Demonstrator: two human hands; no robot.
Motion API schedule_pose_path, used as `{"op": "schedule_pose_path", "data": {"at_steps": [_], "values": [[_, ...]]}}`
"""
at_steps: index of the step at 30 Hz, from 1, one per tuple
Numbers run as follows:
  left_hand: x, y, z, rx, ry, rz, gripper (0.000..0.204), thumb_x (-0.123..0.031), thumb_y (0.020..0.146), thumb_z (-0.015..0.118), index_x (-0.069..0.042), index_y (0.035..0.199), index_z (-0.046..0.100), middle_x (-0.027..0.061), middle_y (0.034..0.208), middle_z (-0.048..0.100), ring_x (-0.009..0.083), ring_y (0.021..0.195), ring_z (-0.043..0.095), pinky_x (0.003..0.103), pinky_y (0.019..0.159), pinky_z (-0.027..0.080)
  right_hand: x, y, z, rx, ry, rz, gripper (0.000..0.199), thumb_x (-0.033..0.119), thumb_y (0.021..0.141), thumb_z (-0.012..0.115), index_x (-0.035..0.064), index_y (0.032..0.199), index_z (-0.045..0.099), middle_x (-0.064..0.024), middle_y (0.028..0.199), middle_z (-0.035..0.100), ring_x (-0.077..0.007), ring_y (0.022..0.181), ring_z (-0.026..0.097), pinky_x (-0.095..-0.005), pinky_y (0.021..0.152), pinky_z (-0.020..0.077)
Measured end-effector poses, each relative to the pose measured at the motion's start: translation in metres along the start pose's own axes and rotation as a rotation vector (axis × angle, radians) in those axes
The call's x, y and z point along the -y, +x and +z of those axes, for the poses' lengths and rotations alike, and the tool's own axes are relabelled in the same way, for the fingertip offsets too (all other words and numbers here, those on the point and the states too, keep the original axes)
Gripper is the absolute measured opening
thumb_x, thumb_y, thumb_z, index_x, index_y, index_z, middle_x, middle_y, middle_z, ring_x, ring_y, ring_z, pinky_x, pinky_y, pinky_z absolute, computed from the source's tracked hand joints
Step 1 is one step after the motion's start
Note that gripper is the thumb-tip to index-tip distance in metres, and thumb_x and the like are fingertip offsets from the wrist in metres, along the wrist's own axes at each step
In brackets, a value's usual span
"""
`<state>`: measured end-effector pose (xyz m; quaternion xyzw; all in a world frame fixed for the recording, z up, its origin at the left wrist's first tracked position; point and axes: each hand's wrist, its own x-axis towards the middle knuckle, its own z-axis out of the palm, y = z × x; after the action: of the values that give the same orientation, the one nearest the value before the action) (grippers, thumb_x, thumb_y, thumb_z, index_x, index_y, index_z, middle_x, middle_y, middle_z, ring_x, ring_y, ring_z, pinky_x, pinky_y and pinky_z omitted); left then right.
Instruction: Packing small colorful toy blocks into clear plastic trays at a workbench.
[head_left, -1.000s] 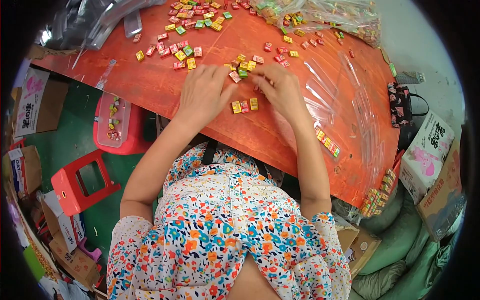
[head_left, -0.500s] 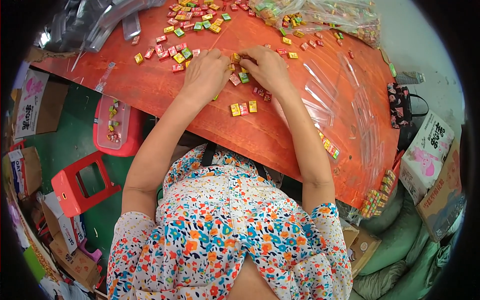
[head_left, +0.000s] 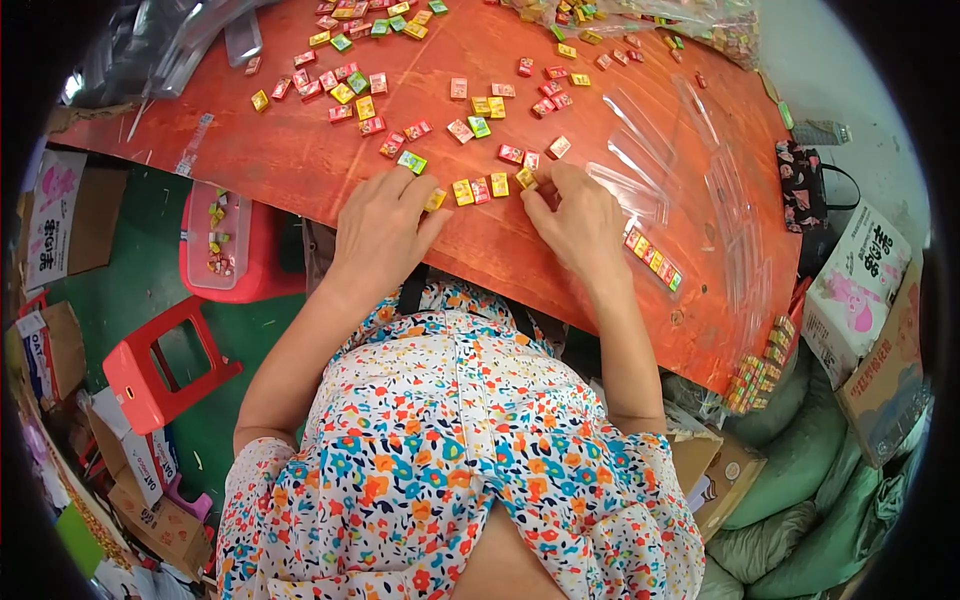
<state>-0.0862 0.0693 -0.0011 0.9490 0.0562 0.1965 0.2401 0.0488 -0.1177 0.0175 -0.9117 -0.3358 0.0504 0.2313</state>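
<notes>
Near the front edge of the red table, three small boxes (head_left: 480,190) in yellow and red stand in a short row. To the left of the row, my left hand (head_left: 385,220) pinches a small yellow box (head_left: 434,200) at its fingertips. On the other side my right hand (head_left: 575,215) grips another yellow box (head_left: 525,178) between thumb and fingers. A green box (head_left: 411,162) lies just beyond my left fingers. Red boxes (head_left: 511,154) sit beyond my right hand. Loose boxes in red, yellow and green are scattered farther back.
Clear plastic trays (head_left: 640,165) lie on the right of the red table (head_left: 300,150), beside a filled strip of boxes (head_left: 653,259). A bag of boxes (head_left: 690,35) is at the back right. On the left are a red stool (head_left: 170,360) and a plastic tub (head_left: 215,245).
Both hands have come nearer to me, from the scattered boxes to either side of the short row. Each now holds a yellow box there.
</notes>
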Motion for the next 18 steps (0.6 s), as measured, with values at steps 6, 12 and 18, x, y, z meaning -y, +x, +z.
{"op": "schedule_pose_path", "data": {"at_steps": [6, 12, 18], "values": [[0.002, 0.014, -0.003, 0.006, 0.122, -0.011, 0.033, -0.026, 0.077, 0.077, -0.006, 0.098, 0.062, 0.0091, 0.089, 0.058, 0.0293, 0.086, 0.059, 0.043, 0.074, 0.048, -0.004, 0.008, -0.001, -0.053, -0.046, 0.122, 0.026, 0.027, 0.084, 0.070, 0.0040, 0.097, 0.069, -0.0129, 0.086, 0.071, -0.0275, 0.075, 0.069, -0.0391, 0.065, 0.0522], [0.025, 0.058, 0.001, -0.188, 0.220, 0.051, 0.035, -0.025, 0.077, 0.077, -0.007, 0.104, 0.064, 0.0084, 0.096, 0.060, 0.0289, 0.093, 0.058, 0.042, 0.079, 0.047, -0.011, 0.046, -0.001, -0.186, -0.038, -0.059, 0.028, 0.029, 0.086, 0.071, 0.0071, 0.104, 0.069, -0.0115, 0.093, 0.070, -0.0286, 0.082, 0.068, -0.0397, 0.071, 0.0529], [0.015, 0.067, 0.022, -0.014, 0.247, 0.041, 0.028, -0.026, 0.077, 0.075, -0.007, 0.096, 0.068, 0.0067, 0.096, 0.060, 0.0269, 0.097, 0.057, 0.041, 0.083, 0.045, -0.002, 0.076, 0.027, -0.082, -0.013, -0.566, 0.027, 0.007, 0.079, 0.070, 0.0055, 0.106, 0.067, -0.0098, 0.106, 0.062, -0.0299, 0.101, 0.060, -0.0408, 0.085, 0.0495]]}}
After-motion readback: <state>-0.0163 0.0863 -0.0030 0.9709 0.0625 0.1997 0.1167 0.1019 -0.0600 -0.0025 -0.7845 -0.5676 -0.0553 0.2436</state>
